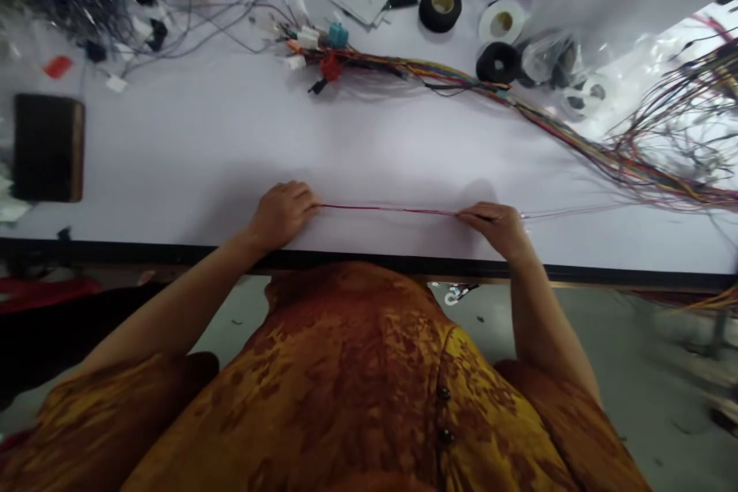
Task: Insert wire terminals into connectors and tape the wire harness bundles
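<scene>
One red wire (386, 209), drawn taut near the bench's near edge, clamped between left hand (281, 215) and right hand (496, 231), hands well apart; white bench (173, 146); multicoloured wire harness (461, 81) farther off.

Both bare forearms extend forward from the torso (346, 369): the left forearm (173, 307) runs diagonally inward from the lower left, while the right forearm (536, 323) rises almost straight. The left hand (281, 215) is held palm down with its fingers (303, 198) curled and directed toward the right hand, and the left wrist (247, 240) is slightly bent. The right hand (496, 231) is also palm down, with its fingers (476, 217) extended toward the left hand and closed in a pinch; the two hands are well apart, level with each other.
</scene>
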Tool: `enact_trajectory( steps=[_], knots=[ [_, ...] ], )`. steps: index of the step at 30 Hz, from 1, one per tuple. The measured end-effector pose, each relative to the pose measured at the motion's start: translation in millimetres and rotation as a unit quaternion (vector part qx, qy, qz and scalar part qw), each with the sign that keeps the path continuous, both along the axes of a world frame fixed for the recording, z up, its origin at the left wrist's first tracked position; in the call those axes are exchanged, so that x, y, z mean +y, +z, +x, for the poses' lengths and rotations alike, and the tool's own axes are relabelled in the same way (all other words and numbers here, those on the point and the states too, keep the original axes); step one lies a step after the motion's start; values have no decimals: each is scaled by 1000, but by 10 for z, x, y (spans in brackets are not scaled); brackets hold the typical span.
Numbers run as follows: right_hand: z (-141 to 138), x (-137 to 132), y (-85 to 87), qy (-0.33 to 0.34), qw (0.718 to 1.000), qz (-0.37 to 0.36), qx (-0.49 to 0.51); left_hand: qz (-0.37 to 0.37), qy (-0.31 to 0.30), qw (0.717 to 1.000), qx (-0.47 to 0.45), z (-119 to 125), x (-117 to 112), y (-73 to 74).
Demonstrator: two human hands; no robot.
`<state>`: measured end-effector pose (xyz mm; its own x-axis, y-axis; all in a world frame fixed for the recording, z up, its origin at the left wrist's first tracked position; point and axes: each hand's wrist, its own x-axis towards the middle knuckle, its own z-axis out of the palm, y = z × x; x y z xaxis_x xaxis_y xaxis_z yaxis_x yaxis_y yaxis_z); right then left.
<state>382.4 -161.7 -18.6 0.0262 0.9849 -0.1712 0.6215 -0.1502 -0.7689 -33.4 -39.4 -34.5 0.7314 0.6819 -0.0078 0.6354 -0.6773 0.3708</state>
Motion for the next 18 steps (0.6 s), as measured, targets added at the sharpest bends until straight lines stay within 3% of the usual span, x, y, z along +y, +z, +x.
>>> enact_trajectory(
  steps=[5, 9, 12, 18],
  knots=[
    [338, -186, 79, -44, 989, 40, -136, -27, 44, 994, -95, -157, 26, -8],
    [267, -245, 111, -19, 977, 76, -197, -30, 94, 987, -123, -265, 3, 27],
    [-37, -96, 49, -1, 973, 101, -209, -63, 136, 982, -118, -267, -7, 54],
    [-986, 365, -54, 103, 974, 106, -173, -129, 198, 962, -133, -297, -28, 197]
  ],
)
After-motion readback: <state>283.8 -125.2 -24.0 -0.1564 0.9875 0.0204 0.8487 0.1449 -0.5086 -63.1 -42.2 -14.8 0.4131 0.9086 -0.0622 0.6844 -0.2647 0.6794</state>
